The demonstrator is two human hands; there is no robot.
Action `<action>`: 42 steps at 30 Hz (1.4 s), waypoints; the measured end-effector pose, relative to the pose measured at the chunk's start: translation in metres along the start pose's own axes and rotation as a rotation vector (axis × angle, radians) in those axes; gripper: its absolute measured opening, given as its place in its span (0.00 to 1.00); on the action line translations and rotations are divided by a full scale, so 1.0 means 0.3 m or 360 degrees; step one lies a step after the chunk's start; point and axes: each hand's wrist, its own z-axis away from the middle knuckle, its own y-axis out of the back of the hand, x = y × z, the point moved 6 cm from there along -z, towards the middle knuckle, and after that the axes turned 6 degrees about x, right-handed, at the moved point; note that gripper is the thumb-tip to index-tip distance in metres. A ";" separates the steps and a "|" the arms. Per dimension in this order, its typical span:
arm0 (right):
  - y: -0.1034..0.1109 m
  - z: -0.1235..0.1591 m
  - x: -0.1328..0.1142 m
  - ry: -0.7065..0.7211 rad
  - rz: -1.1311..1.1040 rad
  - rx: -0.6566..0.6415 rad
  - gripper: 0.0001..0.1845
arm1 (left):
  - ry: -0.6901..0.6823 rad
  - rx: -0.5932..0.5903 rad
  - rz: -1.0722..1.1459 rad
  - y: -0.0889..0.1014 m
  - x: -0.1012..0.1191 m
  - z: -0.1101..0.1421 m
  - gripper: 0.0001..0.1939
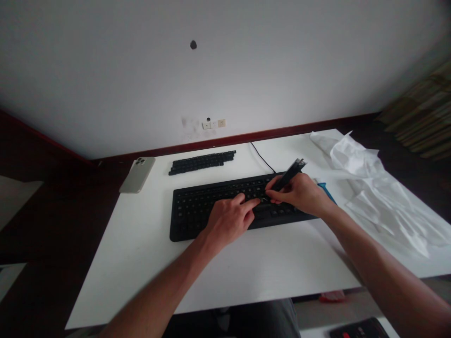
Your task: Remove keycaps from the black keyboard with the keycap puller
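Note:
A black keyboard (190,211) lies at an angle on the white table, and many of its key positions show no caps. My left hand (230,213) rests on its middle, index finger stretched out to the key area and the other fingers partly bent. By that fingertip is a small shiny bit too fine to make out. My right hand (299,190) is closed around a dark slim tool (289,174) with metal showing at its upper end. The tool slants down to the keyboard; its lower tip is hidden by my fingers. Both hands work close together.
Rows of loose black keycaps (200,162) lie behind the keyboard. A phone (138,174) is at the left edge. A cable (262,157) runs back to the wall. To the right are a blue-handled item (327,191) and crumpled white plastic (377,188).

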 end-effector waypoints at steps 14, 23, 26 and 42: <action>-0.026 0.042 -0.056 0.0159 0.0372 0.0117 0.09 | -0.0010 -0.0019 -0.0057 -0.001 0.004 0.001 0.21; -0.030 0.026 -0.023 0.0050 0.0072 -0.0010 0.12 | -0.0006 0.0112 0.0098 0.001 -0.010 0.003 0.19; -0.007 0.019 -0.022 0.0071 -0.0107 0.0072 0.16 | 0.0043 0.0201 0.0272 0.005 -0.026 0.002 0.18; -0.058 0.016 0.009 -0.0150 -0.0573 -0.0089 0.17 | 0.0092 0.0257 0.0402 0.002 -0.040 -0.001 0.12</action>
